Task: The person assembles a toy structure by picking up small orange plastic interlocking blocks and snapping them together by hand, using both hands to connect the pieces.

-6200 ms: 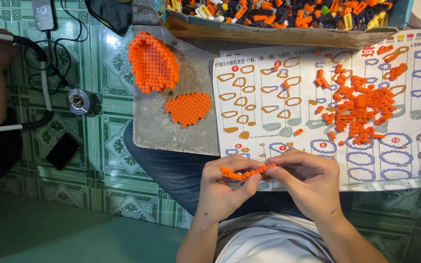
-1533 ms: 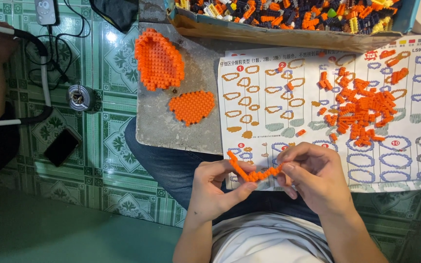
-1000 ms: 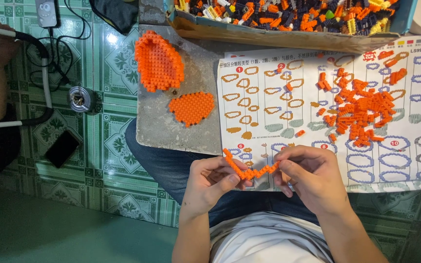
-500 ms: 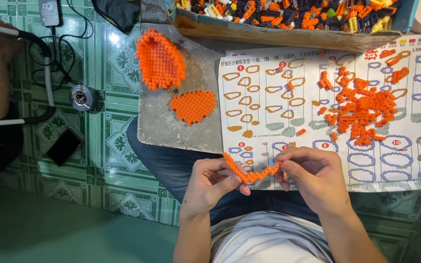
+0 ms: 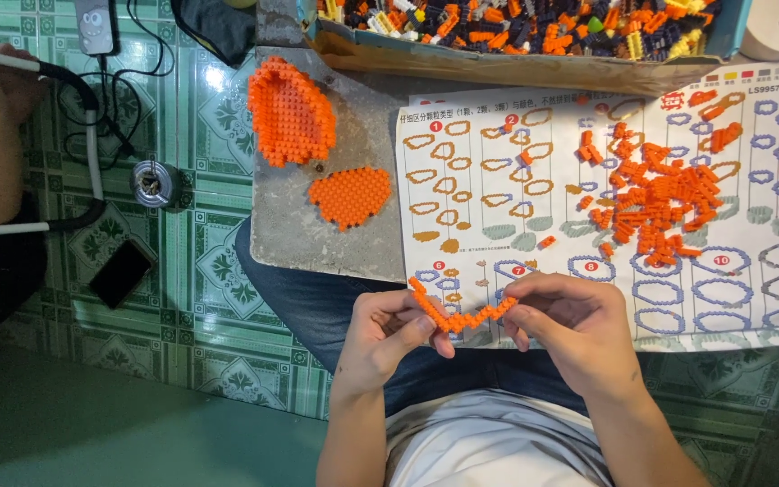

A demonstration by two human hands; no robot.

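A floor of glossy green patterned tiles [image 5: 191, 271] fills the left of the view; a grey stone slab [image 5: 335, 216] lies across the person's lap, and on it, to its right, a printed instruction sheet [image 5: 741, 289] of numbered outlines; a cardboard box of mixed small bricks [image 5: 516, 27] stands beyond the slab's far edge; a dark phone [image 5: 122, 272] and a small round metal tin [image 5: 154, 183] lie on the tiles left of the slab. Two studded, knobbly orange plates rest on the slab, a larger leaf-shaped piece [image 5: 290, 110] and a smaller rounded piece [image 5: 350, 196]; a loose heap of orange bricks [image 5: 655, 194] lies on the sheet. Just off the slab's near edge, the left hand [image 5: 385, 334] and the right hand [image 5: 570, 325] each pinch one end of a thin orange brick chain [image 5: 457, 311], fingers closed on it; the chain bends in a shallow V. Half a second ago the chain sat slightly nearer the slab and tilted more steeply; six seconds ago it ran nearly straight.
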